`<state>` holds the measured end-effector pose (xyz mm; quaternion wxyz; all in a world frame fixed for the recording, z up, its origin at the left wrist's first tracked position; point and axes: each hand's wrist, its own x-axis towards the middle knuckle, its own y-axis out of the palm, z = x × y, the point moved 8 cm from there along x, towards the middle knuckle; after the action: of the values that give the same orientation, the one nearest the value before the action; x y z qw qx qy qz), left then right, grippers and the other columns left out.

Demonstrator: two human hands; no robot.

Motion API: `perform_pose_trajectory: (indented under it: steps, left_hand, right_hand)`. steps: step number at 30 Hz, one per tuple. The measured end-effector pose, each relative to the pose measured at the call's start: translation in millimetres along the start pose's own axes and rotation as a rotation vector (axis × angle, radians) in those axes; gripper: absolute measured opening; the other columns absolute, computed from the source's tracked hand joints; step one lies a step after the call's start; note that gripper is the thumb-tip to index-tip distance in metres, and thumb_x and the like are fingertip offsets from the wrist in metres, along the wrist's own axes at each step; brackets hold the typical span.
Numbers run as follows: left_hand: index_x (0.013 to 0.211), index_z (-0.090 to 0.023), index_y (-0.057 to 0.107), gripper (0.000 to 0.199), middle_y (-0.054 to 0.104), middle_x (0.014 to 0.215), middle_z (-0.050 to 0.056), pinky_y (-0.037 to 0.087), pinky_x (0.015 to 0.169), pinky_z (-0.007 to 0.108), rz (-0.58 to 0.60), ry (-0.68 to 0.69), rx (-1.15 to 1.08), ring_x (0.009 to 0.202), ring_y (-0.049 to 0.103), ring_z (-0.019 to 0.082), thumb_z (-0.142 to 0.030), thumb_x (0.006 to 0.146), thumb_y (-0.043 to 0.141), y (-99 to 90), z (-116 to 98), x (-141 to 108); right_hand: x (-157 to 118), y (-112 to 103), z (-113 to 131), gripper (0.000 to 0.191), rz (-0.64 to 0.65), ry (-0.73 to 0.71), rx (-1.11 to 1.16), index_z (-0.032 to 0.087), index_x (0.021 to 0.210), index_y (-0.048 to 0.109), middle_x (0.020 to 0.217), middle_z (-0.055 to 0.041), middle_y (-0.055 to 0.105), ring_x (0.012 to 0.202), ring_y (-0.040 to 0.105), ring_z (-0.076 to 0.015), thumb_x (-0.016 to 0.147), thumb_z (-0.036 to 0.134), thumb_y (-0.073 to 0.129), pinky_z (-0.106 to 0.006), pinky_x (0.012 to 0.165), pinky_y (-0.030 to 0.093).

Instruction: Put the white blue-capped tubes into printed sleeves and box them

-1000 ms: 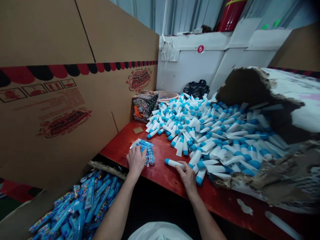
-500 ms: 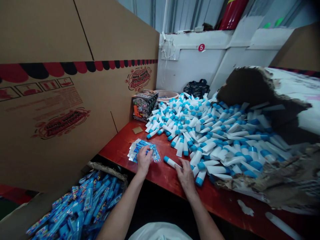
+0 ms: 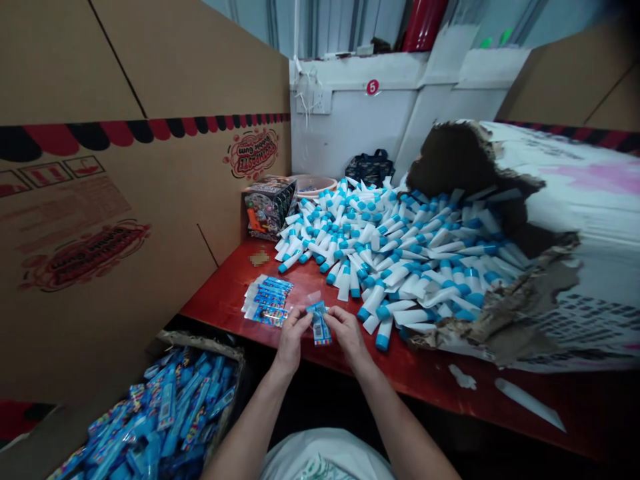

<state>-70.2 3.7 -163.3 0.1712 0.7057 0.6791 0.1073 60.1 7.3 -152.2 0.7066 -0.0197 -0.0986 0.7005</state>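
In front of me, both hands hold a small blue printed plastic sleeve [image 3: 321,325] with a barcode and a clear upper end. My left hand [image 3: 291,339] pinches its left edge, and my right hand [image 3: 347,333] grips the right edge. I cannot tell whether a tube is behind or inside it. Left of my hands, several matching sleeves [image 3: 267,293] lie overlapped on the red table [image 3: 225,293]. A large heap of white tubes with blue caps [image 3: 385,247] spreads across the table beyond my right hand.
A torn carton [image 3: 575,200] lies on its side at the right, tubes spilling out. Lower left, an open box holds blue wrapped tubes [image 3: 170,400]. A tall cardboard wall [image 3: 125,200] borders the left. Behind are a toy box [image 3: 267,207], a pink basin [image 3: 315,184] and a dark bag [image 3: 370,168].
My left hand has lifted a sleeve from the stack and moved right. My right hand has come in to meet it. The single tube by my right hand no longer shows. The view has shifted right.
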Motion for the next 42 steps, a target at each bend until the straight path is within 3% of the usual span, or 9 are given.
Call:
perform_pose_trajectory:
  steps: [5, 9, 13, 16, 19, 23, 29, 33, 42]
  left_hand:
    - [0.082, -0.015, 0.069, 0.022, 0.066, 0.075, 0.002, 0.045, 0.061, 0.023, -0.037, -0.060, -0.045, 0.064, 0.059, 0.014, -0.030, 0.068, 0.073, -2.4, 6, -2]
    - [0.082, -0.014, 0.067, 0.024, 0.064, 0.065, 0.000, 0.044, 0.054, 0.023, -0.130, -0.055, -0.134, 0.056, 0.057, 0.013, -0.030, 0.065, 0.075, -7.9, 7, -1]
    - [0.078, -0.015, 0.062, 0.027, 0.064, 0.066, -0.002, 0.047, 0.057, 0.024, -0.237, -0.079, -0.296, 0.058, 0.060, 0.012, -0.027, 0.060, 0.078, -17.4, 10, 2]
    - [0.076, -0.016, 0.058, 0.029, 0.062, 0.064, -0.004, 0.048, 0.057, 0.025, -0.289, -0.121, -0.387, 0.055, 0.059, 0.011, -0.026, 0.058, 0.078, -23.8, 17, 5]
    - [0.077, -0.018, 0.056, 0.026, 0.061, 0.060, -0.004, 0.047, 0.048, 0.025, -0.324, -0.187, -0.433, 0.049, 0.058, 0.013, -0.025, 0.063, 0.076, -29.6, 26, 7]
    - [0.072, -0.016, 0.056, 0.019, 0.059, 0.051, -0.001, 0.045, 0.044, 0.028, -0.354, -0.261, -0.469, 0.041, 0.055, 0.015, -0.029, 0.070, 0.070, -39.0, 33, 9]
    - [0.073, -0.017, 0.057, 0.021, 0.059, 0.053, -0.002, 0.046, 0.046, 0.028, -0.400, -0.210, -0.510, 0.042, 0.055, 0.014, -0.032, 0.069, 0.070, -49.2, 30, 13]
    - [0.077, -0.018, 0.057, 0.023, 0.061, 0.058, -0.005, 0.045, 0.048, 0.025, -0.424, -0.121, -0.522, 0.046, 0.056, 0.012, -0.031, 0.066, 0.073, -48.6, 23, 16]
    - [0.075, -0.018, 0.056, 0.024, 0.059, 0.056, -0.006, 0.041, 0.047, 0.021, -0.424, -0.050, -0.549, 0.045, 0.054, 0.009, -0.027, 0.063, 0.075, -50.9, 12, 16]
  right_hand:
    - [-7, -2, 5, 0.025, 0.010, -0.047, -0.081, 0.019, 0.066, 0.064, 0.060, 0.0032, 0.058, 0.059, 0.051, -0.0119, 0.079, 0.039, 0.057, -0.021, 0.055, 0.039]
    - [-6, -14, 3, 0.034, -0.046, -0.058, -0.157, 0.020, 0.064, 0.059, 0.058, 0.0030, 0.057, 0.058, 0.053, -0.0128, 0.085, 0.043, 0.046, -0.022, 0.056, 0.040]
    - [-5, -28, 3, 0.030, -0.118, -0.103, -0.264, 0.020, 0.077, 0.064, 0.079, -0.0024, 0.064, 0.078, 0.058, -0.0177, 0.087, 0.041, 0.044, -0.029, 0.074, 0.043]
    - [-6, -25, 6, 0.021, -0.154, -0.186, -0.619, 0.020, 0.097, 0.064, 0.106, -0.0095, 0.062, 0.099, 0.053, -0.0244, 0.083, 0.030, 0.053, -0.036, 0.086, 0.037]
    - [-5, -14, -1, 0.019, -0.142, -0.237, -0.984, 0.018, 0.099, 0.062, 0.102, -0.0124, 0.062, 0.096, 0.054, -0.0260, 0.083, 0.022, 0.052, -0.038, 0.083, 0.037]
    - [-6, -11, -7, 0.020, -0.119, -0.245, -0.968, 0.018, 0.099, 0.061, 0.089, -0.0086, 0.062, 0.086, 0.057, -0.0223, 0.088, 0.024, 0.045, -0.034, 0.077, 0.040]
    - [-29, -11, 24, 0.034, -0.084, -0.324, -0.511, 0.022, 0.121, 0.054, 0.103, -0.0055, 0.063, 0.091, 0.060, -0.0191, 0.090, 0.034, 0.047, -0.028, 0.077, 0.046]
    - [-41, 3, 39, 0.036, -0.053, -0.374, -0.675, 0.020, 0.124, 0.054, 0.097, -0.0071, 0.063, 0.088, 0.059, -0.0209, 0.091, 0.029, 0.045, -0.031, 0.078, 0.044]
    - [-49, 10, 44, 0.036, -0.123, -0.464, -1.038, 0.020, 0.126, 0.055, 0.089, -0.0079, 0.062, 0.080, 0.055, -0.0209, 0.093, 0.026, 0.043, -0.033, 0.070, 0.037]
